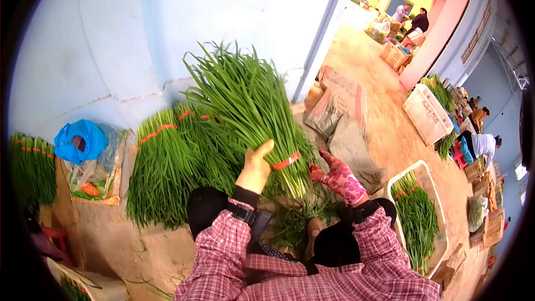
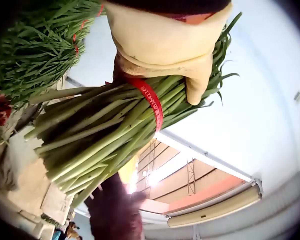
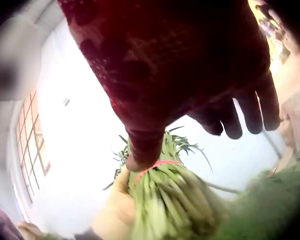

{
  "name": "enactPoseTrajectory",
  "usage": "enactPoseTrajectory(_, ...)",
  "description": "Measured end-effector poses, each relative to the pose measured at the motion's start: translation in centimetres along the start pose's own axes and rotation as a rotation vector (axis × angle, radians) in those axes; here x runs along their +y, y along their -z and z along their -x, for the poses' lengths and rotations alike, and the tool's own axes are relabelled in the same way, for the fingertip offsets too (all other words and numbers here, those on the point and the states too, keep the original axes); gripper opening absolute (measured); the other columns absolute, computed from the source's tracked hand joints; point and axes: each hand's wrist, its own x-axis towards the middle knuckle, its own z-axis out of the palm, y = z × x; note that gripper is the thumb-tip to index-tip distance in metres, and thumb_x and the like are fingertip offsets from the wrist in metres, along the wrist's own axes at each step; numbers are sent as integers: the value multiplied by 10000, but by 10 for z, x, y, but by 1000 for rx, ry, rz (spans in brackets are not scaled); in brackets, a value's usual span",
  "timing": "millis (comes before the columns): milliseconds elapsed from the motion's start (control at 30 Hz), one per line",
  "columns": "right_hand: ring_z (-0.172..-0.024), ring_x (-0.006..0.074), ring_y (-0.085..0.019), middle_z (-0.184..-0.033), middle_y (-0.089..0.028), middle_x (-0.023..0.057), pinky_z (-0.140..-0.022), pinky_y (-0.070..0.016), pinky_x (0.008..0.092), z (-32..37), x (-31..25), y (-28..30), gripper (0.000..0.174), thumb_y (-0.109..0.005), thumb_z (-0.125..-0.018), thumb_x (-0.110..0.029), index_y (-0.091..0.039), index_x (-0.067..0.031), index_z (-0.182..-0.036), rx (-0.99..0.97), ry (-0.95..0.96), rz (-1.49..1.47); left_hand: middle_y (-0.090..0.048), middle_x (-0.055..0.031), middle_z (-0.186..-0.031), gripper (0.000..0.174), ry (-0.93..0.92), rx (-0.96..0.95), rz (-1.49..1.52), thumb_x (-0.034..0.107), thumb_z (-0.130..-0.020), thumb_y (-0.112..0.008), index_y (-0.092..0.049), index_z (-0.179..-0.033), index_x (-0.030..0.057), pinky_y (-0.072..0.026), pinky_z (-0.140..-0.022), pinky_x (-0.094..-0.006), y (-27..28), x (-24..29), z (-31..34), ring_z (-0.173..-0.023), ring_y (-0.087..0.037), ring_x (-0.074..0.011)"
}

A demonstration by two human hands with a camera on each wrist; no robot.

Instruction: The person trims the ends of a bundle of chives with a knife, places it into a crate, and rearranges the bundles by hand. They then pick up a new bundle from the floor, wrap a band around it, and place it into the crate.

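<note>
A big bunch of green chives [image 1: 251, 100] is tied near its pale stem ends with a red band [image 1: 286, 160]. My left hand [image 1: 255, 167], in a cream glove, grips the bunch just beside that band, its thumb pointing up along the leaves. The cut stem ends [image 2: 85, 145] face the camera side in the left wrist view. My right hand [image 1: 341, 179], in a red floral glove, is spread by the stem ends with nothing in its grasp. In the right wrist view its fingers [image 3: 250, 112] are extended, and the thumb overlaps the banded stems.
Tied chive bunches [image 1: 161, 167] lean by the pale wall at left. A blue bag [image 1: 81, 142] lies beyond them. At right stands a white crate [image 1: 443, 234] of bunches; grey sacking [image 1: 354, 145] lies ahead. Loose leaves [image 1: 295, 223] lie near my feet. Other people work farther off.
</note>
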Motion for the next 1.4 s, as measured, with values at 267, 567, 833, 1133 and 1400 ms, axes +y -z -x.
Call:
enactPoseTrajectory(267,-1104,177,-640,-1241,-680,174,-930,-519,305,-53,2,-44,765,-812,-863,-182,-432,108,-1460,82,44,-660,-691,-128,-1103,459,42,-53,-174,38,-811,-778,-594,-1223,-47,-475,-783,-358,-23,-3,12,-855,-622,-231)
enactPoseTrajectory(567,-961,181,-697,-1285,-669,164,-862,-541,311,5,60,-28,659,-629,-1009,-405,-468,36,-1471,-111,104,60,-693,-152,-1218,470,153,-14,304,260,-863,-701,-629,-1240,-11,-504,-1018,-511,8,-24,-30,-1091,-668,-335)
enactPoseTrajectory(833,-891,140,-644,-1125,-714,129,-760,-545,286,27,7,-8,490,-673,-984,-120,-537,-36,-1447,140,109,-456,-665,-89,-1325,585,110,-183,524,525,-941,-575,-625,-1332,93,-500,-1027,-507,35,9,-41,-1174,-629,-316)
enactPoseTrajectory(1133,-931,140,-669,-1208,-698,75,-812,-551,275,19,-62,-41,515,-746,-909,-50,-583,-30,-1397,386,281,-512,-698,-87,-1252,473,98,-26,576,445,-985,-559,-645,-1276,81,-514,-1023,-511,61,-9,-67,-1149,-649,-306)
enactPoseTrajectory(1400,-1027,197,-683,-1155,-710,141,-869,-547,334,25,-64,-22,393,-723,-959,-192,-640,-3,-1293,547,281,-118,-613,-130,-1373,538,154,11,567,442,-913,-635,-597,-1326,100,-439,-1084,-599,51,-13,-60,-1247,-567,-357)
